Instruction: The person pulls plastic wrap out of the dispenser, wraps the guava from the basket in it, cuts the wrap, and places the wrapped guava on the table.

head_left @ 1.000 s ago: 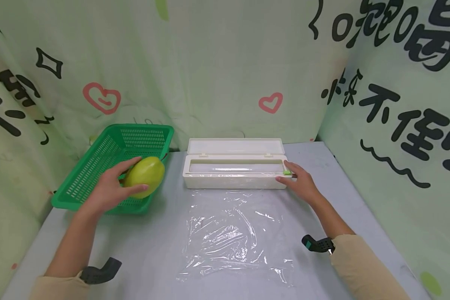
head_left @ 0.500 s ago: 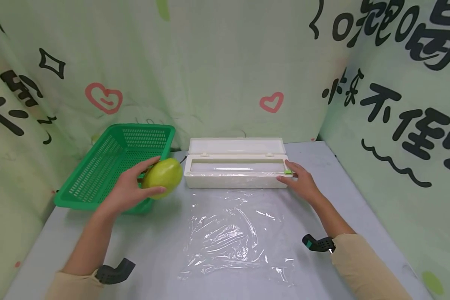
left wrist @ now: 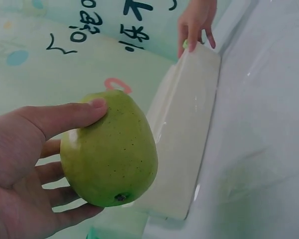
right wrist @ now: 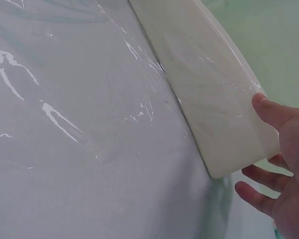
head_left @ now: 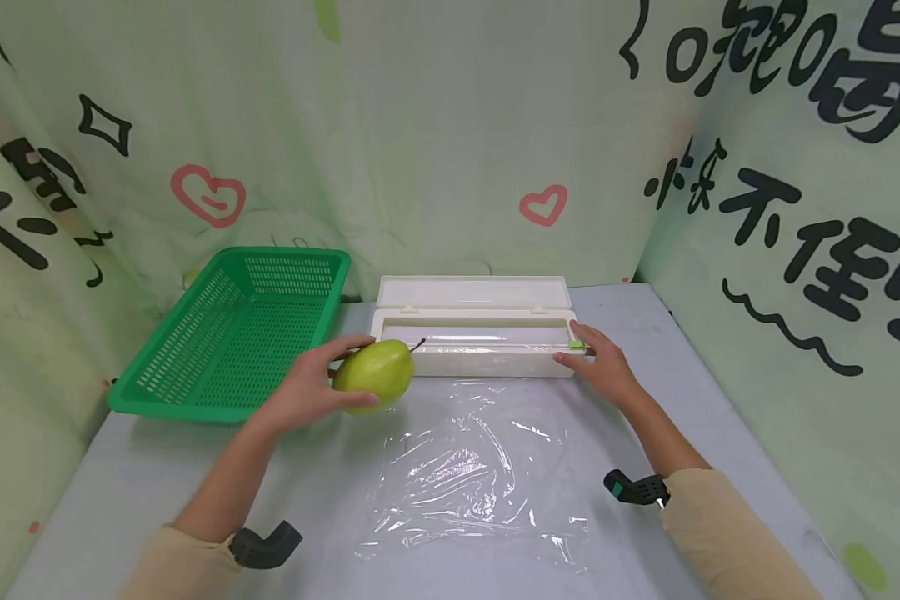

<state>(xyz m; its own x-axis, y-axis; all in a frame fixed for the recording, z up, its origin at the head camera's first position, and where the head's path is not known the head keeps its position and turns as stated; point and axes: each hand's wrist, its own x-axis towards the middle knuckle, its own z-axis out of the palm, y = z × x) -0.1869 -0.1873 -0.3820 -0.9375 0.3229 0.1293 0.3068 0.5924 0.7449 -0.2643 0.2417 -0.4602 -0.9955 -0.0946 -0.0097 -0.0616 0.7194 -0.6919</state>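
My left hand point(head_left: 307, 393) holds a yellow-green pear point(head_left: 378, 372) above the table, just in front of the dispenser's left end. Thumb and fingers wrap the pear's sides, and its thin dark stem points right. In the left wrist view the pear point(left wrist: 112, 154) shows small dark specks. A white cling film dispenser point(head_left: 487, 363) stands with its lid raised at the back. My right hand point(head_left: 606, 367) grips its right end, thumb on the front edge, beside a small green slider point(head_left: 575, 344). Clear cling film point(head_left: 480, 475) stretches from the dispenser toward me, wrinkled and shiny.
A green slotted basket point(head_left: 228, 333) sits at the left back of the pale table point(head_left: 300, 500). Printed curtains point(head_left: 427, 133) hang close behind the table and along both sides.
My left hand has carried the pear rightward from over the basket's right edge to the near side of the dispenser's left end. The right hand stays on the dispenser.
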